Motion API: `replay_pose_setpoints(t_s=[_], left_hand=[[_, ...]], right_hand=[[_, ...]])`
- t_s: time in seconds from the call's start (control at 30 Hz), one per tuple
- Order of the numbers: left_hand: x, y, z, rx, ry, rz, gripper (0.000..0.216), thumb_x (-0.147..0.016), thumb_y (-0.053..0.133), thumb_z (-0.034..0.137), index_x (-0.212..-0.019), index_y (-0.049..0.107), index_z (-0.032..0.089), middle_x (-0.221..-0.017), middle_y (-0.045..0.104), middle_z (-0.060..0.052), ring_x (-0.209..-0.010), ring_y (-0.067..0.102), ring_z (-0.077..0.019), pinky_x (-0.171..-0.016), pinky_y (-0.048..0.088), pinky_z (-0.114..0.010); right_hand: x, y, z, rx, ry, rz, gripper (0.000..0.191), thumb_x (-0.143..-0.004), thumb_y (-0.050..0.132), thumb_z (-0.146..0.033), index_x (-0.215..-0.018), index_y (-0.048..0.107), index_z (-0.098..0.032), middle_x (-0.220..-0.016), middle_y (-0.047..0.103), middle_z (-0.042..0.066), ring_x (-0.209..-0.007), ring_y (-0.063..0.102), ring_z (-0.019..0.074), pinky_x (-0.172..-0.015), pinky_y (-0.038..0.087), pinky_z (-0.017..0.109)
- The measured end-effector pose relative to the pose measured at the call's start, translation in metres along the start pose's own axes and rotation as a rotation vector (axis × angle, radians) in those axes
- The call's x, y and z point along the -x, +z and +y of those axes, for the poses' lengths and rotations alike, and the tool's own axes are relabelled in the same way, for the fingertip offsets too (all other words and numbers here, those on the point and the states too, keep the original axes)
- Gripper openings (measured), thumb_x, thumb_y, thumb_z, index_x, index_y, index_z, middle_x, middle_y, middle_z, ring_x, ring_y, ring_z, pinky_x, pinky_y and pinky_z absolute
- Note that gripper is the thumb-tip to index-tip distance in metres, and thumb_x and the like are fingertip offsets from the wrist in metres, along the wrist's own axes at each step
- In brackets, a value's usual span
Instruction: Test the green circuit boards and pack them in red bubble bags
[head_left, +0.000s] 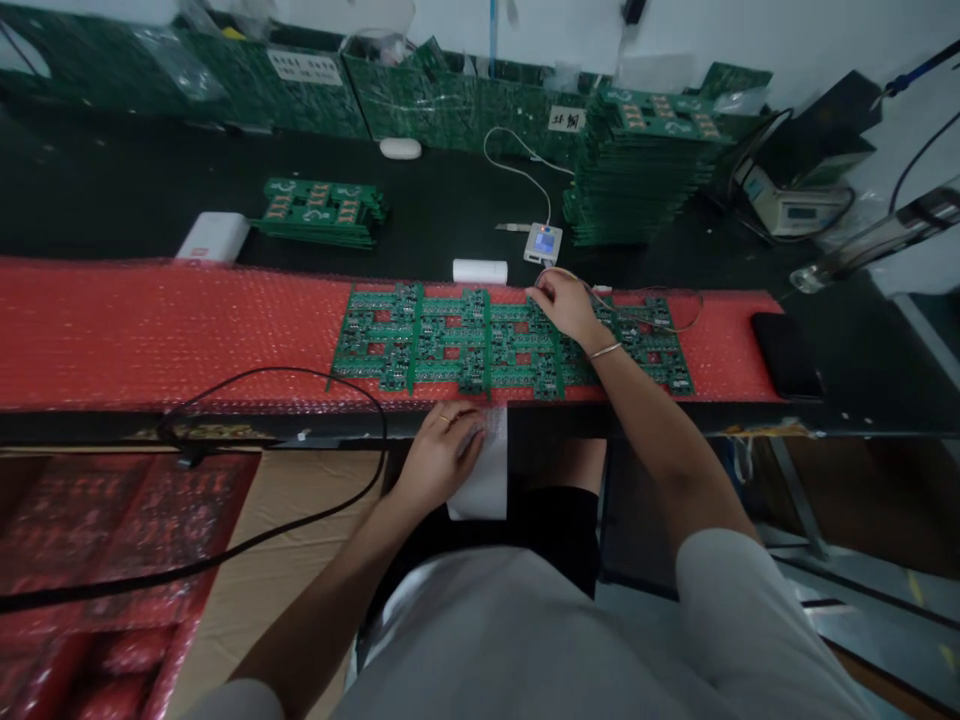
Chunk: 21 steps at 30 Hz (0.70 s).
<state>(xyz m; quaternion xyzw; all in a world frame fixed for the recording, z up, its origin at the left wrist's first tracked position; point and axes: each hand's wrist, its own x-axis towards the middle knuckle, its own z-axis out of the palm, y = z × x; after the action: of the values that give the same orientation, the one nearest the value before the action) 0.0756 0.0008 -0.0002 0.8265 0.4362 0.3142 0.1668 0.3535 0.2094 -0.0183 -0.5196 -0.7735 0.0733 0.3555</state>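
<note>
**Right hand on the board panel, left hand on a paper sheet**

The right hand [564,305] reaches forward with the arm nearly straight, wrist low and palm down. Its fingertips are bunched at the far edge of the circuit board panel [450,345]. They seem to pinch the end of a thin wire [679,322], but that is too small to confirm. The left hand [442,450] stays close to the body, elbow bent, with loosely curled fingers lying flat on a white paper sheet [487,485] that hangs over the bench's near edge.

The panel lies flat on red bubble wrap [172,330], straight ahead of the person. It looks light, thin and stiff, and it would likely flex and crack along its break lines. It is probably best lifted by its bare side edges with both hands, clear of the small parts.

Just behind it are a white block [480,271] and a small meter [543,243] with a blue screen. Farther back stands a tall stack of boards [637,170]. A black cable [300,520] loops across the near left.
</note>
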Motion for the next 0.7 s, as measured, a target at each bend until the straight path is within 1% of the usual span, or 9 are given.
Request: replay_pose_setpoints(t_s=[0.07, 0.17, 0.3, 0.4, 0.53, 0.6, 0.7], left_hand=[[0.005, 0.009, 0.0, 0.013, 0.02, -0.015, 0.013, -0.096, 0.058, 0.022, -0.103, 0.068, 0.023, -0.106, 0.066, -0.008, -0.101, 0.065, -0.0234, -0.093, 0.057, -0.041], [0.01, 0.024, -0.003, 0.009, 0.052, -0.042, 0.01, -0.095, 0.063, 0.026, -0.103, 0.068, 0.022, -0.105, 0.066, -0.009, -0.099, 0.064, -0.0234, -0.089, 0.058, -0.039], [0.012, 0.038, -0.005, -0.018, 0.002, -0.059, 0.011, -0.096, 0.063, 0.028, -0.103, 0.07, 0.023, -0.102, 0.067, -0.008, -0.097, 0.064, -0.0232, -0.088, 0.058, -0.041], [0.011, 0.042, -0.004, -0.006, -0.038, -0.02, 0.011, -0.097, 0.06, 0.027, -0.097, 0.071, 0.024, -0.098, 0.067, -0.006, -0.093, 0.064, -0.0212, -0.087, 0.057, -0.04], [0.009, 0.043, 0.0, 0.036, -0.071, 0.03, 0.012, -0.097, 0.06, 0.027, -0.091, 0.07, 0.024, -0.095, 0.067, -0.004, -0.091, 0.064, -0.0198, -0.083, 0.056, -0.037], [0.01, 0.042, 0.001, 0.048, -0.062, 0.041, 0.013, -0.097, 0.06, 0.025, -0.088, 0.069, 0.024, -0.093, 0.067, -0.004, -0.09, 0.063, -0.0194, -0.082, 0.056, -0.037], [0.012, 0.038, 0.006, 0.035, -0.012, 0.036, 0.013, -0.096, 0.061, 0.023, -0.087, 0.07, 0.024, -0.094, 0.068, -0.004, -0.088, 0.063, -0.0193, -0.082, 0.055, -0.037]], right_hand=[[0.001, 0.004, 0.005, -0.013, 0.015, 0.025, 0.031, -0.096, 0.059, -0.052, -0.082, 0.058, -0.024, -0.082, 0.064, 0.006, -0.08, 0.06, 0.0234, -0.075, 0.051, 0.039], [0.004, 0.009, 0.01, -0.036, 0.026, 0.02, 0.031, -0.097, 0.058, -0.054, -0.088, 0.06, -0.024, -0.083, 0.063, 0.006, -0.082, 0.061, 0.0243, -0.078, 0.052, 0.041], [0.007, 0.012, 0.012, -0.068, 0.035, -0.002, 0.032, -0.099, 0.055, -0.055, -0.1, 0.062, -0.023, -0.092, 0.064, 0.008, -0.092, 0.062, 0.0273, -0.084, 0.053, 0.045], [0.007, 0.013, 0.013, -0.071, 0.022, -0.004, 0.034, -0.1, 0.052, -0.056, -0.105, 0.061, -0.024, -0.095, 0.063, 0.009, -0.096, 0.061, 0.0281, -0.087, 0.053, 0.046], [0.007, 0.014, 0.014, -0.053, 0.008, 0.005, 0.036, -0.101, 0.049, -0.057, -0.104, 0.061, -0.024, -0.093, 0.063, 0.008, -0.092, 0.062, 0.0267, -0.086, 0.053, 0.045], [0.007, 0.015, 0.014, -0.047, 0.012, 0.006, 0.036, -0.1, 0.05, -0.057, -0.102, 0.061, -0.024, -0.093, 0.063, 0.008, -0.092, 0.062, 0.0265, -0.086, 0.053, 0.045], [0.007, 0.015, 0.014, -0.046, 0.031, 0.004, 0.036, -0.099, 0.051, -0.058, -0.099, 0.061, -0.024, -0.09, 0.063, 0.008, -0.09, 0.062, 0.0263, -0.085, 0.053, 0.044]])
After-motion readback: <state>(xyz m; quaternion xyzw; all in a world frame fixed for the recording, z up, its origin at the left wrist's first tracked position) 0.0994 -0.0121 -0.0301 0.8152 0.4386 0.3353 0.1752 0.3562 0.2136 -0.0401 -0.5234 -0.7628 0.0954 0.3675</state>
